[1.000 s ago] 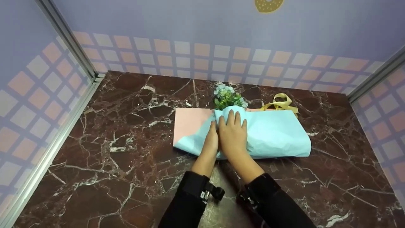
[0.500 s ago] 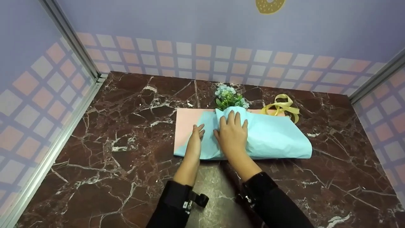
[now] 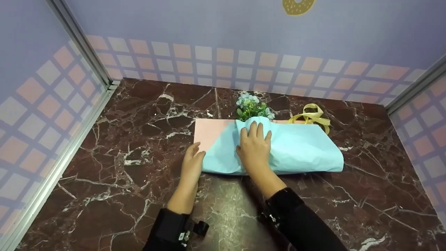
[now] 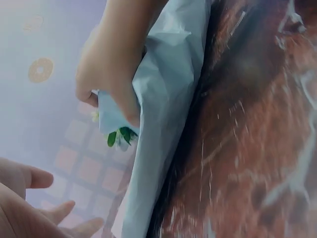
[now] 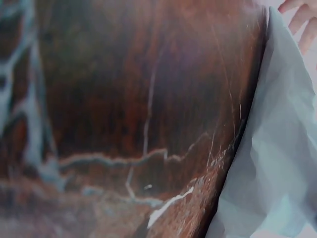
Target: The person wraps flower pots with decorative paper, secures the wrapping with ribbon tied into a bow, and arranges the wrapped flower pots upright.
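The blue paper [image 3: 296, 150], wrapped over the flowers [image 3: 251, 107], is pressed flat on the table [image 3: 122, 195] by the right hand [image 3: 255, 148], fingers spread. At its nine o'clock, the paper's left edge is touched by the left hand [image 3: 192, 164], fingers relaxed. A pink sheet [image 3: 209, 132] lies beneath, a yellow ribbon [image 3: 311, 116] at two o'clock.

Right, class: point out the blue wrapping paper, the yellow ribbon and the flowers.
blue wrapping paper [image 3: 303, 150], head view, bare right half of the sheet
yellow ribbon [image 3: 310, 116], head view, middle of the loops
flowers [image 3: 251, 106], head view, the blooms above the paper

Dark marble table [image 3: 104, 195] bears pink paper [image 3: 209, 134] and yellow ribbon [image 3: 310, 116].
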Motion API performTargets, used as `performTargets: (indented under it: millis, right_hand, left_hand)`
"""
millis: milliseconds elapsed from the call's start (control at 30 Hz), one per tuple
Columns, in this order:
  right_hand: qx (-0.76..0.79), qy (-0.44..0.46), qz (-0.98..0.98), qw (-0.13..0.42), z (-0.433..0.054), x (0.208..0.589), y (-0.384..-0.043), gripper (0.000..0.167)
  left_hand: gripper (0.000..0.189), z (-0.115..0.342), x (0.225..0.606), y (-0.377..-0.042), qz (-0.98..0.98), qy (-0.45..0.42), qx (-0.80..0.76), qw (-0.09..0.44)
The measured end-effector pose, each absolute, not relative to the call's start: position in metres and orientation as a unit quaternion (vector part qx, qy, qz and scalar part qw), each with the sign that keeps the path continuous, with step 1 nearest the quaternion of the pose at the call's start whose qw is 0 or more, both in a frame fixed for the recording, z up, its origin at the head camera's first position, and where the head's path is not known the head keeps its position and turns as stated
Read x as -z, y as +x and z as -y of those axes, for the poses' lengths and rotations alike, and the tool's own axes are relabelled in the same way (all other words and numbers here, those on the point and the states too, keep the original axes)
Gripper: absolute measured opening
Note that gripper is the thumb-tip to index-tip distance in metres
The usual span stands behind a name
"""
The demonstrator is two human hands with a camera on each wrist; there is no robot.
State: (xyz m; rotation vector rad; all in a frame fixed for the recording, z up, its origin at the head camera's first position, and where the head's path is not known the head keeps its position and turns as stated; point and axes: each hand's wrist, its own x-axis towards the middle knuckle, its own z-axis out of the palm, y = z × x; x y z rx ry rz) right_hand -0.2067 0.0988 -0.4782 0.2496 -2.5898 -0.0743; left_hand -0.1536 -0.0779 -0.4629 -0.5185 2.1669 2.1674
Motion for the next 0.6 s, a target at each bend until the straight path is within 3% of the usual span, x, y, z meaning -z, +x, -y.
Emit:
performTargets:
  millis: [200,433,600]
  right_hand:
    - [0.043,0.105,0.960,0.256,-0.100,0.477,-0.205,0.052]
    - [0.019,0.089,0.972,0.216,-0.110,0.474,-0.205,0.067]
    - [-0.003,0.091,0.970,0.225,-0.114,0.476,-0.206,0.070]
  left_hand:
    - [0.051,0.088,0.473,-0.149,-0.701,-0.176,-0.690,0.040]
    - [0.052,0.095,0.478,-0.147,-0.749,-0.159,-0.641,0.059]
    - [0.049,0.101,0.480,-0.150,-0.761,-0.165,-0.626,0.045]
